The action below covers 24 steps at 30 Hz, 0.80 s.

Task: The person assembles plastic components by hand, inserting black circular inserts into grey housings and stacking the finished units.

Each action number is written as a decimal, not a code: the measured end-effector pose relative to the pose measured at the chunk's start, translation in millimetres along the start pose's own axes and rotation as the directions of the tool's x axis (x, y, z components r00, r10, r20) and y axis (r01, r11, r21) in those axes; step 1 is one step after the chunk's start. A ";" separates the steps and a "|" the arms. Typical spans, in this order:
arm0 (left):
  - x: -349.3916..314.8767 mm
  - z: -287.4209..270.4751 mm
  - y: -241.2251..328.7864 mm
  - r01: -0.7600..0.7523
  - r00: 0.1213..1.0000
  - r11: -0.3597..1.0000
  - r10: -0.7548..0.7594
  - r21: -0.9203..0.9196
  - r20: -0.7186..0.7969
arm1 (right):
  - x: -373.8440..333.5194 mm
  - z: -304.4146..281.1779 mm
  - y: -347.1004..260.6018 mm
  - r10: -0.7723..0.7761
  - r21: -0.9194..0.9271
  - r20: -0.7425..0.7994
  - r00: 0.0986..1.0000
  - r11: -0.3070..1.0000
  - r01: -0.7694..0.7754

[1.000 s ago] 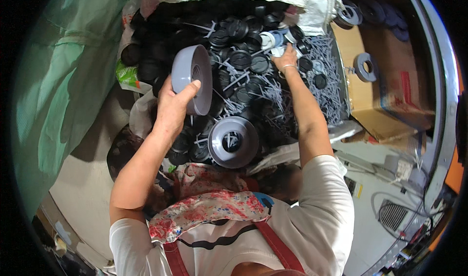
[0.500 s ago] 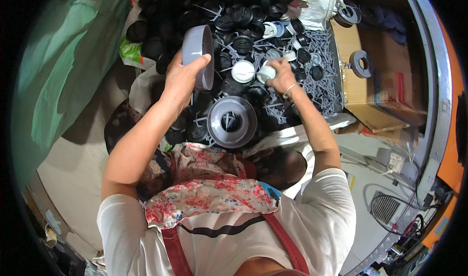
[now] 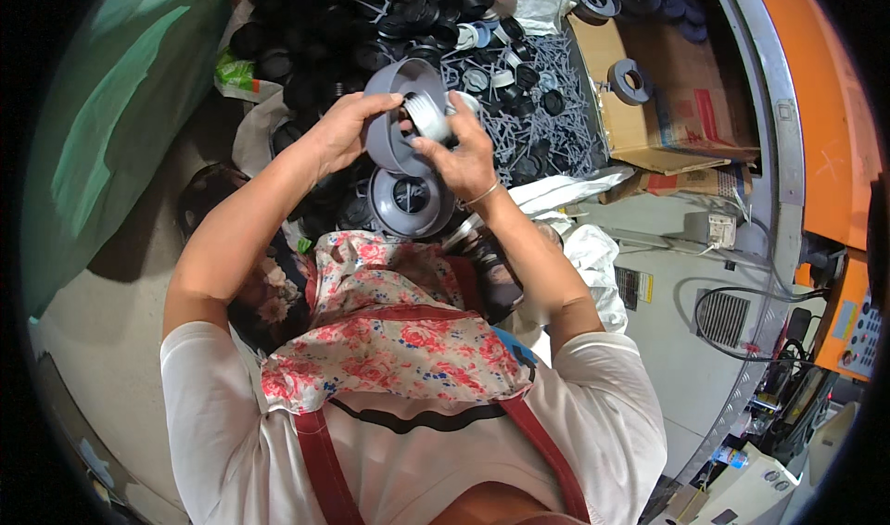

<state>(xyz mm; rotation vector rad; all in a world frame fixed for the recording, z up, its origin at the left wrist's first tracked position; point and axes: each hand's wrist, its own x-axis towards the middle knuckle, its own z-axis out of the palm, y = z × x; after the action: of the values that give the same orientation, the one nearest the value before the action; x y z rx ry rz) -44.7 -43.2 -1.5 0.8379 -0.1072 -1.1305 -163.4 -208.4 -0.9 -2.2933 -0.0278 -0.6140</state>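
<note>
A grey plastic ring with a deep wall [image 3: 382, 126] is gripped at its left side by my left hand [image 3: 348, 131], thumb over the rim. My right hand [image 3: 464, 154] pinches a white threaded cap [image 3: 426, 115] at the ring's central opening; whether it touches the ring I cannot tell. Just below, a second grey ring [image 3: 380, 196] lies on the pile, its hole showing thin grey sticks. Beneath both hands spreads a heap of black caps [image 3: 408, 20], with several white and grey ones among them.
Thin grey plastic sticks [image 3: 565, 108] are heaped right of the caps. A cardboard box [image 3: 593, 48] stands farther right, with a grey ring [image 3: 630, 82] at its edge. Green cloth [image 3: 120, 99] hangs at left. An orange machine [image 3: 834, 108] and a looped black cable [image 3: 705, 326] are at right.
My right hand has brought the white cap left from the pile to the ring. The ring in my left hand has turned its open face toward view. The whole view has shifted.
</note>
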 end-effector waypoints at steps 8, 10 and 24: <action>-22.4 -3.6 6.7 -0.005 0.995 1.000 0.003 0.023 0.105 | 31.8 -13.8 -45.0 0.271 -0.333 0.404 0.874 0.933 -0.135; -23.0 -6.6 9.2 0.019 0.993 1.000 -0.021 0.017 0.117 | 33.6 -12.6 -50.4 0.199 -0.349 0.460 0.865 0.937 -0.030; -32.1 -5.3 7.6 -0.268 0.943 0.961 0.247 0.067 0.224 | 30.5 -3.1 -46.8 0.303 -0.088 0.501 0.811 0.950 -0.300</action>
<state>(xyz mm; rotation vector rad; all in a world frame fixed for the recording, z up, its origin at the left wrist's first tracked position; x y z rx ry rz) -51.1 -12.5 10.0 0.7602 -0.4426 -0.9696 -147.0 -181.7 45.5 -2.3342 0.0849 0.1708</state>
